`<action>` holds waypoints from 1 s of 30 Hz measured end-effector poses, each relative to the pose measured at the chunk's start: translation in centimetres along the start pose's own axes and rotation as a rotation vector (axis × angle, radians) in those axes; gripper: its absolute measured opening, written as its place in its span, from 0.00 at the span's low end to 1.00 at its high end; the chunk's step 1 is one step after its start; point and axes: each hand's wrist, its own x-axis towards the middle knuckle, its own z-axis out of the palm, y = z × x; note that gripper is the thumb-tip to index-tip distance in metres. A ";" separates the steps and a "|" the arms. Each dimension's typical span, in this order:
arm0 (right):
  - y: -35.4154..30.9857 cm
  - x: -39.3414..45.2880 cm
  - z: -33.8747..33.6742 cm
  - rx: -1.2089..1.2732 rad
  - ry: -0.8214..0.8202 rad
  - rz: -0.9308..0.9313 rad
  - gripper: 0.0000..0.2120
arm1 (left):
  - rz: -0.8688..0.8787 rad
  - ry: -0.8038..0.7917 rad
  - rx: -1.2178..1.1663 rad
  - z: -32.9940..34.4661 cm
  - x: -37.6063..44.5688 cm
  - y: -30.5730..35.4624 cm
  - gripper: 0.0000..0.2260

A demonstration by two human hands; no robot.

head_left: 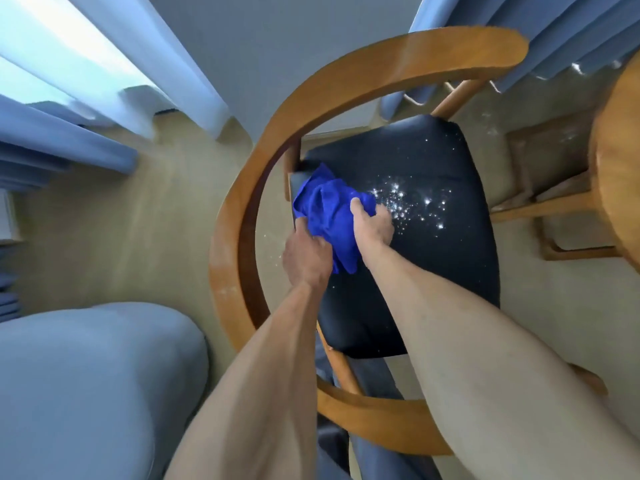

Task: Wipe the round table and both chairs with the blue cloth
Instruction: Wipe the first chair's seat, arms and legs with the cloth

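Note:
I look straight down on a wooden chair with a curved backrest (pixel 239 206) and a black padded seat (pixel 426 271). The bunched blue cloth (pixel 327 209) lies on the seat's left part. My left hand (pixel 306 254) grips the cloth's near edge. My right hand (pixel 374 225) holds its right side, thumb curled over the fabric. White specks (pixel 412 206) are scattered over the middle of the seat, just right of the cloth. The edge of the round wooden table (pixel 620 161) shows at the far right.
A grey-blue cushioned seat (pixel 86 382) fills the lower left. Blue curtains (pixel 59 147) hang at the left and upper right. Light wood floor (pixel 145 230) surrounds the chair, with the table's wooden base (pixel 554 233) to the right.

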 end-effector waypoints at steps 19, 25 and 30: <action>5.7 5.1 4.3 -0.499 0.452 -0.777 0.13 | 0.242 0.174 0.254 9.4 3.4 -4.9 0.19; 5.8 5.0 4.2 -0.485 0.446 -0.785 0.10 | 0.200 0.190 0.207 10.1 3.3 -4.1 0.17; 4.0 5.0 2.3 -0.531 0.276 -0.853 0.09 | 0.115 0.199 0.163 9.9 2.9 -2.3 0.19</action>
